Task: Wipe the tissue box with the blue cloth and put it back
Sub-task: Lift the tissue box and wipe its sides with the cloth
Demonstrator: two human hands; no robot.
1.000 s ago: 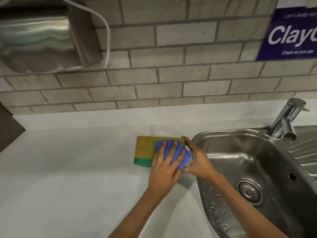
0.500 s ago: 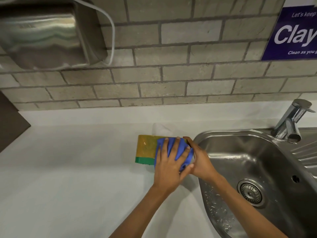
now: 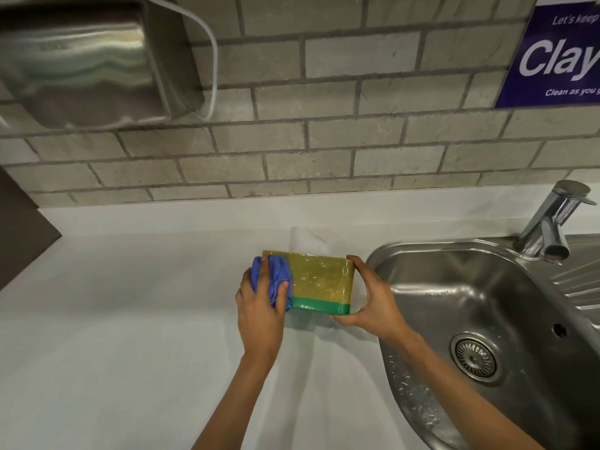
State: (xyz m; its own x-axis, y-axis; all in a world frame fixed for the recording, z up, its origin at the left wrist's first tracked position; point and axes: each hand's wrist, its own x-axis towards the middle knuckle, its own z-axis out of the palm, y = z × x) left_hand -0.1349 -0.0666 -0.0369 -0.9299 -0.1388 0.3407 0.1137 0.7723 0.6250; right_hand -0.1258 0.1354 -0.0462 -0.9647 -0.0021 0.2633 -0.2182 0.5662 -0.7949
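Note:
The tissue box (image 3: 319, 282) is yellow with a green band along its lower edge and stands on the white counter (image 3: 113, 336), a white tissue poking up behind it. My left hand (image 3: 259, 306) presses the bunched blue cloth (image 3: 274, 277) against the box's left end. My right hand (image 3: 370, 298) grips the box's right end, thumb on the near lower corner and fingers over the far top corner. The box's left end is hidden by the cloth.
A steel sink (image 3: 487, 336) with a drain lies right beside the box, its tap (image 3: 552, 222) at the back right. A brick wall carries a steel hand dryer (image 3: 87, 63) at upper left and a blue sign (image 3: 555, 56) at upper right.
My left hand has slid the blue cloth from the box's right part across to its left end. My right hand has stayed on the right end.

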